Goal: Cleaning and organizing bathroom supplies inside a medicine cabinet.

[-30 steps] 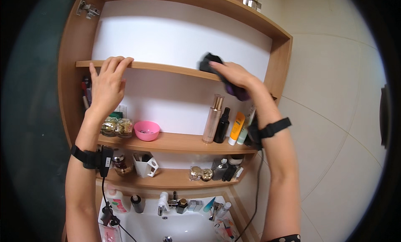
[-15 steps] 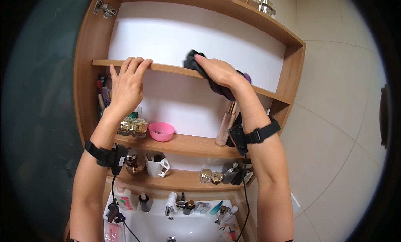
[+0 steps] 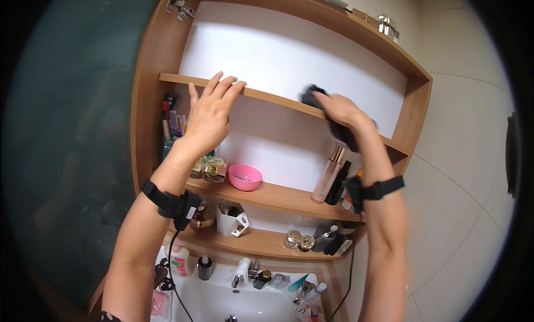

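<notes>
Right hand (image 3: 346, 112)'s clutching the cloth (image 3: 341, 133) at the shelf (image 3: 278, 100); left hand (image 3: 211, 120)'s holding nothing, fingers spread over its edge. Cloth's dangling below it, so a low swipe could topple the tall bottle (image 3: 329, 176) underneath.

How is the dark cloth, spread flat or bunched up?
Bunched up: the dark cloth is gathered in the right hand, with one part above the upper shelf and another hanging below it.

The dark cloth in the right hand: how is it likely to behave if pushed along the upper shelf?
The dark cloth is probably floppy, since part hangs below the upper shelf. It may bunch when pushed, as it looks gathered under the right hand.
</notes>
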Tool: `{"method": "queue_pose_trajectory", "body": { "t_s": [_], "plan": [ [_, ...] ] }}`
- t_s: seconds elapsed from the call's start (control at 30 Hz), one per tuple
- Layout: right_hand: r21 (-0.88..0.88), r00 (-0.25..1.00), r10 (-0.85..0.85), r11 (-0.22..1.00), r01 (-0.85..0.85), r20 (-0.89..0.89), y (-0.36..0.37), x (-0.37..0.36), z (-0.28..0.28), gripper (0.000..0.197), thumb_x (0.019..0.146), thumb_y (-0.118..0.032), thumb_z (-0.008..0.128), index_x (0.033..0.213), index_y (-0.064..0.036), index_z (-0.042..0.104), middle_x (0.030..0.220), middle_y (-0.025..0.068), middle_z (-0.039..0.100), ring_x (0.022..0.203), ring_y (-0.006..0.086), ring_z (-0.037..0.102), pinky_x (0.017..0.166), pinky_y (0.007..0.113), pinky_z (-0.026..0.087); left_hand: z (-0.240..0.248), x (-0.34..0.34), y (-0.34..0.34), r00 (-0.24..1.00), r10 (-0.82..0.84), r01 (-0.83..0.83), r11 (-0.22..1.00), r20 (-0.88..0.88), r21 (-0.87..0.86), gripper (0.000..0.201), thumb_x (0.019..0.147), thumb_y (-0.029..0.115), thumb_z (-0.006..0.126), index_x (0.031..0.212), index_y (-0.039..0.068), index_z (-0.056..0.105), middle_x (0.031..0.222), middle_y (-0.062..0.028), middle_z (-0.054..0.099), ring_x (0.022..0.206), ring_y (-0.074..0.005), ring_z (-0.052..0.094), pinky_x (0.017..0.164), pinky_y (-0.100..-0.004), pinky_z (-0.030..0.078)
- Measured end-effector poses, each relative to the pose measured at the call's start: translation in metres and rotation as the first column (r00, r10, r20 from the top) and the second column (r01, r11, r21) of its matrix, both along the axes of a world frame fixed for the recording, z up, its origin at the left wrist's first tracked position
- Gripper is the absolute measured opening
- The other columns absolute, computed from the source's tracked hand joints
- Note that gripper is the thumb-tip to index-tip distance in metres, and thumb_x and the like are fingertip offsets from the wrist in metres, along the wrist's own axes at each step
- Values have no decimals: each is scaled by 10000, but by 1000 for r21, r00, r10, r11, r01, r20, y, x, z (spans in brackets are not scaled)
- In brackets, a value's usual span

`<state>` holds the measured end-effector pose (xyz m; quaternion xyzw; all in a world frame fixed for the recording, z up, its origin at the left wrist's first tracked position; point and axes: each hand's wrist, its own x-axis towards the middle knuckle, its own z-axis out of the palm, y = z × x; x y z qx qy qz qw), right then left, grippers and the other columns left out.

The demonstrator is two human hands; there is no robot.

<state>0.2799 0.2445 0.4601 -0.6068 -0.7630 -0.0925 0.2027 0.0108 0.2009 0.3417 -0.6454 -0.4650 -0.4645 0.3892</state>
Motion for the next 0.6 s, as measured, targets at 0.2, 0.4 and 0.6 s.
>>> {"method": "queue_pose_trajectory", "body": {
  "t_s": [0.2,0.4,0.6],
  "plan": [
    [184,935,345,917,-354,80,3,-118,-10,782,927,-598,272,894,87,646,880,277,646,881,402,609,847,414,442,-6,-11,-4,939,-295,302,953,174,-14,692,747,-108,494,1373,163,377,1484,-60,312,1423,-303,167,1071,-660,141],
    [48,996,92,995,-92,-5,-4,-23,2,815,893,-636,272,1003,73,658,994,280,644,993,389,604,913,396,418,-36,-31,-74,902,-339,333,940,267,68,495,760,-22,564,1243,67,502,1342,-168,456,1253,-354,434,1042,-413,336],
    [75,989,-52,996,42,136,12,-76,8,762,861,-648,290,1058,-24,680,1164,235,606,1136,368,551,976,395,404,-68,-38,-115,825,-452,438,891,341,121,343,771,11,557,1114,-3,565,1174,-180,544,1122,-322,532,973,-372,404]
  ]
}}
